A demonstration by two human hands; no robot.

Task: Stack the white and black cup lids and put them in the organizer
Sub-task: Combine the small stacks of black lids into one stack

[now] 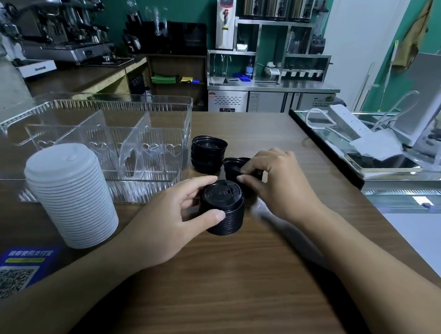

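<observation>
A tall stack of white lids stands on the wooden counter at the left. In front of me is a stack of black lids, dome side up, and my left hand grips its side with thumb and fingers. My right hand pinches a loose black lid lying just behind that stack. Another stack of black lids, turned upside down, sits further back beside the clear plastic organizer, whose divided compartments hold no lids.
A QR-code sign lies at the near left edge of the counter. To the right are a glass ledge with a phone, a power strip and a white machine. An espresso machine stands far left.
</observation>
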